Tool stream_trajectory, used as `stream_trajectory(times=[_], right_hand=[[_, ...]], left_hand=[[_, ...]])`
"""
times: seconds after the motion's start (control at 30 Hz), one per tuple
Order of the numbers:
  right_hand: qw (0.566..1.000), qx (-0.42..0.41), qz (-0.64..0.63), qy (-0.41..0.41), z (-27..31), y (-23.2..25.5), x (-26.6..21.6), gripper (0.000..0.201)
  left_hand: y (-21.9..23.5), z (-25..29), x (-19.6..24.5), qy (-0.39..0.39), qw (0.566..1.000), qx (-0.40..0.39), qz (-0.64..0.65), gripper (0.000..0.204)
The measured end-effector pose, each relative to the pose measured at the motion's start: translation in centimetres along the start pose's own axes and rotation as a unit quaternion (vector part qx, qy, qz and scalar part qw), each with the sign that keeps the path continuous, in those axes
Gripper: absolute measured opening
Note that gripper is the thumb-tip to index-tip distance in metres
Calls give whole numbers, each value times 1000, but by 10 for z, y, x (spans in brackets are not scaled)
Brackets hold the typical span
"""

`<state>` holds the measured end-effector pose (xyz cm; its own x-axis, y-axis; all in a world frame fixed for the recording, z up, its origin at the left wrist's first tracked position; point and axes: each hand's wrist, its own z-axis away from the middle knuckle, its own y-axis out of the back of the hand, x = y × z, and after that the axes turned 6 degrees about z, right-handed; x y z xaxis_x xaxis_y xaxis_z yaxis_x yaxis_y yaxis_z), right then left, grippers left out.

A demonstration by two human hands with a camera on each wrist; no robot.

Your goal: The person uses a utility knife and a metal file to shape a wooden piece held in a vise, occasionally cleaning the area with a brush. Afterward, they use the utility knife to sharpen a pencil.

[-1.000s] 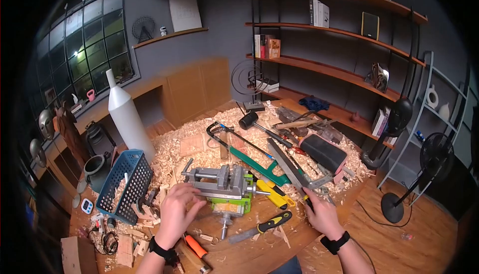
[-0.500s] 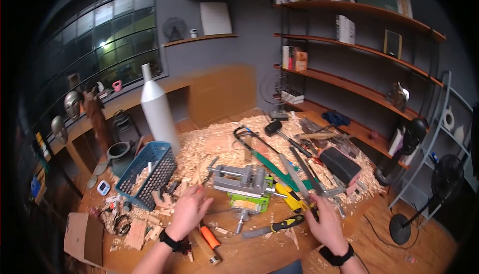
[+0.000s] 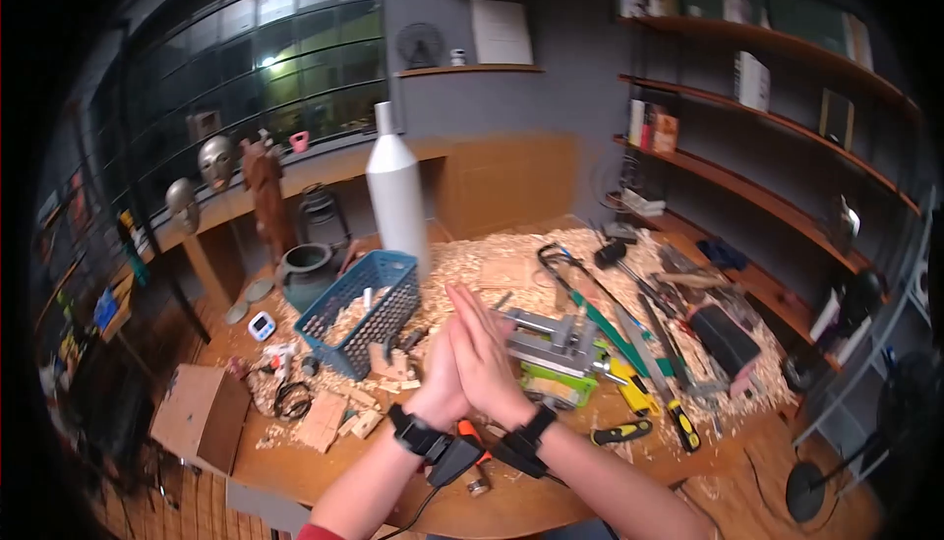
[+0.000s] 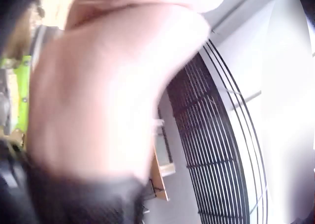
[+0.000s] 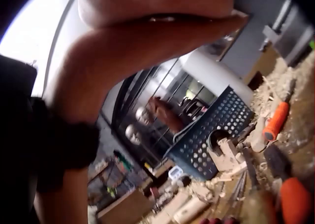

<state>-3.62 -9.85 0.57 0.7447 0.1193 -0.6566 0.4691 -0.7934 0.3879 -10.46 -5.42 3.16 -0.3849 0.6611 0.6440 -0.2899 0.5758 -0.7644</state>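
In the head view my left hand [image 3: 440, 378] and right hand [image 3: 489, 363] are pressed together palm to palm, fingers straight and pointing up and away. Neither hand holds a tool. Just behind them is a metal vise [image 3: 551, 343] on a bright green base, partly hidden by the right hand. An orange-handled tool [image 3: 472, 437] lies below the wrists, partly covered by the wrist straps. A long flat blade with a yellow-black handle [image 3: 681, 427] lies to the right. In the right wrist view, the two hands meet at the top.
A blue perforated basket [image 3: 388, 314] stands left of the hands, near a tall white bottle [image 3: 396, 196]. Wood shavings [image 3: 472, 255] cover the back of the table. A bow saw [image 3: 595, 319], a yellow cutter [image 3: 629, 390] and a mallet [image 3: 612, 253] lie on the right. A box [image 3: 202, 407] sits at the left edge.
My right hand has let go of the yellow-black handle and moved left to meet my left hand, palm to palm. The head view has turned left.
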Motion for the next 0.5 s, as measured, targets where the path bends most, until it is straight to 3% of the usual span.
stream_trajectory(times=[0.03,0.1,0.13,0.2,0.23,0.27,0.3,0.33,0.37,0.4,0.43,0.5], right_hand=[[998,18,13,-55,-8,-4,7,53],[965,3,-155,-210,-20,-22,28,56],[964,16,-153,-216,-20,-21,20,56],[844,-28,-456,-283,-17,-22,-9,63],[914,69,-332,-223,-25,-30,-41,61],[970,16,-193,-147,-21,-27,-34,60],[996,-37,-48,-72,-13,-22,-25,59],[1000,-10,-3,21,-7,-9,-16,58],[1000,-5,-1,15,-5,-6,-11,58],[999,33,7,11,-6,-3,-5,57],[997,69,16,9,-7,0,0,57],[994,107,25,24,3,31,-9,55]], left_hand=[[-7,-1,8,-9,999,14,-31,66],[-6,-1,7,-196,965,-46,-168,67],[-5,-5,7,-255,932,-95,-240,63],[8,-14,13,-221,948,-99,-207,62],[17,-22,18,-200,960,-96,-172,61],[27,-28,22,-175,971,-91,-139,60],[36,-32,24,-145,980,-84,-108,59],[43,-35,24,-115,988,-75,-76,58],[45,-38,21,-86,993,-64,-43,58],[11,-10,33,-72,996,-47,-3,56],[-5,1,41,-90,985,-145,20,58],[-32,11,47,-268,951,-106,-114,55]])
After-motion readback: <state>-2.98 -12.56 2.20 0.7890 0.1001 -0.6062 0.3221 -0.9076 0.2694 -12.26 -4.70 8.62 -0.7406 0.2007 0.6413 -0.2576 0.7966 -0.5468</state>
